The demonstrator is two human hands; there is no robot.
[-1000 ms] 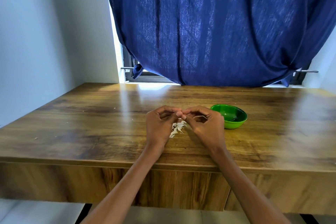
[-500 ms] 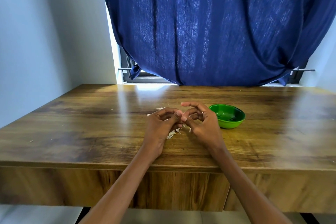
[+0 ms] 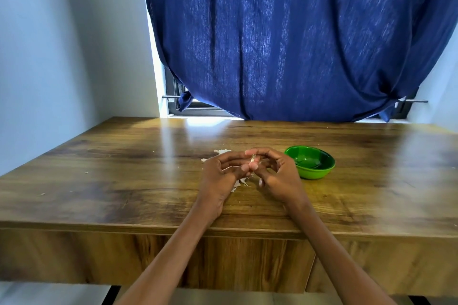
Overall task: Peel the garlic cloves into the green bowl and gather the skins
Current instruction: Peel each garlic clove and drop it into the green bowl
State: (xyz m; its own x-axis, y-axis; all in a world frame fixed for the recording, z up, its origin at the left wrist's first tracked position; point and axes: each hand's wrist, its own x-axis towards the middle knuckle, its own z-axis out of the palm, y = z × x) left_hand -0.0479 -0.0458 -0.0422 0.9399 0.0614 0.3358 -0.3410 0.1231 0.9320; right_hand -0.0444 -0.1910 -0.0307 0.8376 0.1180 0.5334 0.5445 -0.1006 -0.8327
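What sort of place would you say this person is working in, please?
Probably a room at home: a wooden table stands against a window hung with a tied-back blue curtain, beside plain white walls, with a small green bowl on it.

Hands regrouped over the skins; small pale piece now showing between the fingertips.

A second ago both hands met thumb-to-thumb with knuckles up, covering the clove. Half a second ago the right hand [image 3: 277,176] had its index finger stretched out straight. Now that finger is curled back in, and both hands are turned more palm-inward, fingers arched. A pale sliver, clove or skin, cannot tell which [image 3: 252,159], now shows pinched between the fingertips of the left hand [image 3: 223,176] and the right. More of the skins [image 3: 221,151] on the surface [image 3: 124,168] show beyond the left hand than a second ago; fewer show between the wrists.
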